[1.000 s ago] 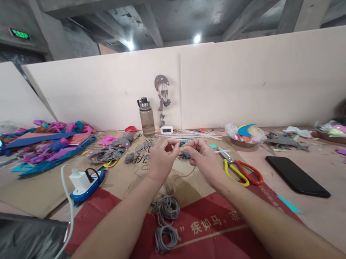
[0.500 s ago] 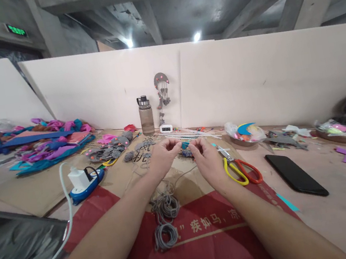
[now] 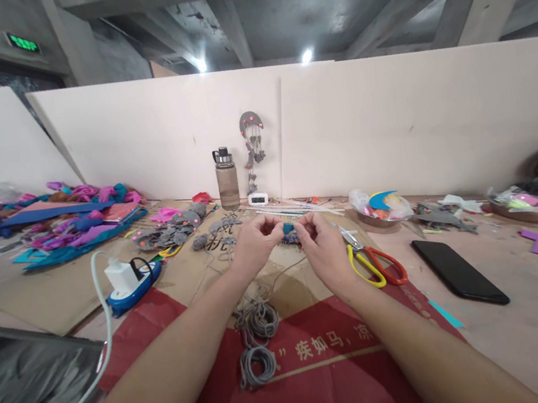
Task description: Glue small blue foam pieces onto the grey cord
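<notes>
I see soft, matte stuff nearly everywhere: grey cord [image 3: 254,319] coiled in loose loops on a creased red and brown cardboard sheet [image 3: 322,364] printed with white characters, flat grey felt cutouts [image 3: 171,231] dotted with pink, and a heap of magenta, blue and teal felt strips [image 3: 71,221] off to the left. Harder shapes break it up: yellow-and-red-handled scissors [image 3: 375,263], a glossy black phone [image 3: 459,271] lying flat, a smoky clear bottle [image 3: 227,179] standing upright by the wall, and a white charger plugged into a blue power strip [image 3: 131,283]. The tabletop [image 3: 537,322] is pale, scuffed wood, backed by cream panels under bare concrete beams with two ceiling lights. My left hand [image 3: 253,245] and right hand [image 3: 323,247] meet above the cardboard, fingers of both pinched closed on a small teal piece [image 3: 288,228] held between them; it looks tiny, with a thin grey strand trailing down toward the coils.
</notes>
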The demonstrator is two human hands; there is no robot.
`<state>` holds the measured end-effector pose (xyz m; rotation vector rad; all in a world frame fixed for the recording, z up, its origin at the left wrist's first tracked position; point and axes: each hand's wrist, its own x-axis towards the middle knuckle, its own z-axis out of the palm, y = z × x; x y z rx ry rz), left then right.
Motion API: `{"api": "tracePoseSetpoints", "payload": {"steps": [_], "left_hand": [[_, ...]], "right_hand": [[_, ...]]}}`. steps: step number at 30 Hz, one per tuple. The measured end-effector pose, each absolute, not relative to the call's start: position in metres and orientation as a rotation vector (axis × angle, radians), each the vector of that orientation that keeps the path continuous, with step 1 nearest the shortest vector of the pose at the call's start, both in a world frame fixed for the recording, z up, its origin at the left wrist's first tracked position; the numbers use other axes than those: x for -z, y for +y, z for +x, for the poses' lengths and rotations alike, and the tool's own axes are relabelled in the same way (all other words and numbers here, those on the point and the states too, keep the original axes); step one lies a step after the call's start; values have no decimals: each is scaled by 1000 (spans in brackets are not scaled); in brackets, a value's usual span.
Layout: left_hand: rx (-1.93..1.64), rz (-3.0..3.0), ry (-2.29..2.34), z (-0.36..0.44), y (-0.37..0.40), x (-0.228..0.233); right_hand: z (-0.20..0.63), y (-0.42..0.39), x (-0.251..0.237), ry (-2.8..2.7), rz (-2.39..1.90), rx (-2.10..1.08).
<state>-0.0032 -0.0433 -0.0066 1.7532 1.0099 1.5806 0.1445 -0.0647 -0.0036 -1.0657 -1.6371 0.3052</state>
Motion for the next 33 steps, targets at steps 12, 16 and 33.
{"api": "tracePoseSetpoints", "payload": {"steps": [12,16,33], "left_hand": [[-1576,1836,1027,-5,-43,8],[-1566,1832,1030,-5,-43,7],[-1395,1696,911,-10,-42,3]], "right_hand": [[146,-66,1,-1646,-1103,-279],[146,-66,1,-1640,-1106,-282],[156,-58,6,-1667,-1197,-219]]}}
